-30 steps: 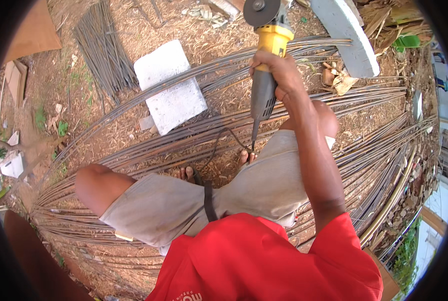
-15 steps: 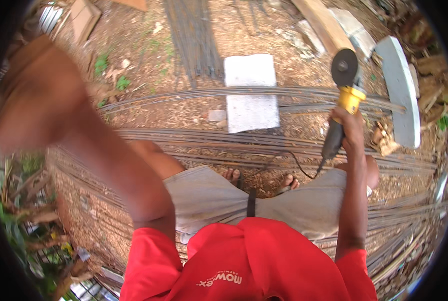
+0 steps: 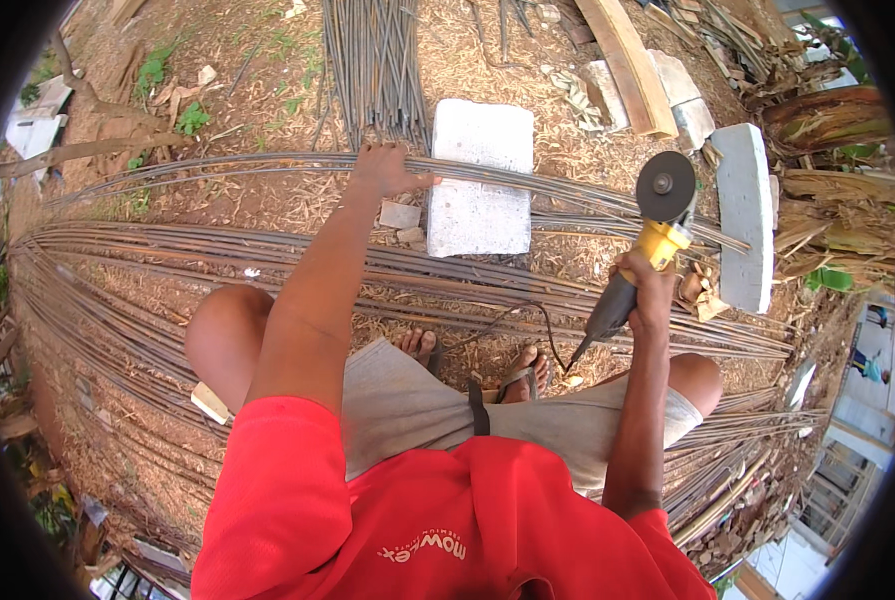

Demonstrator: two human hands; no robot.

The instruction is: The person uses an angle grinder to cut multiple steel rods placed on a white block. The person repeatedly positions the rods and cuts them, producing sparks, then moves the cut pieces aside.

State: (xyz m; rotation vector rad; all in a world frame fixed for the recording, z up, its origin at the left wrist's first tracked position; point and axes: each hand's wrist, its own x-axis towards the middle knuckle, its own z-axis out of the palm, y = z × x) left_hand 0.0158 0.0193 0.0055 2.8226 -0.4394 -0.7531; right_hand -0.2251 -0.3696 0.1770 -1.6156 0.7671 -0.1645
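Observation:
My left hand (image 3: 387, 170) is gripping a bundle of long steel rods (image 3: 252, 162) just left of a white block (image 3: 479, 225); the rods cross over the block. My right hand (image 3: 647, 285) holds a yellow and black angle grinder (image 3: 612, 305) with its dark disc (image 3: 664, 187) up, above the right end of the rods. Its cord runs down toward my sandalled feet (image 3: 522, 372). More rusty rods (image 3: 217, 247) lie in long bundles between the block and my knees.
A dense stack of rods (image 3: 372, 65) lies beyond the block. A wooden plank (image 3: 622, 65), broken pale blocks (image 3: 687, 115) and a long grey slab (image 3: 742, 220) are at the right, beside dried banana stems (image 3: 822, 130). A branch (image 3: 97, 155) lies at the left.
My left arm, out of sight earlier and then raised and blurred, has come forward onto the rods. The grinder in my right hand sits farther right than a second ago. The view has turned.

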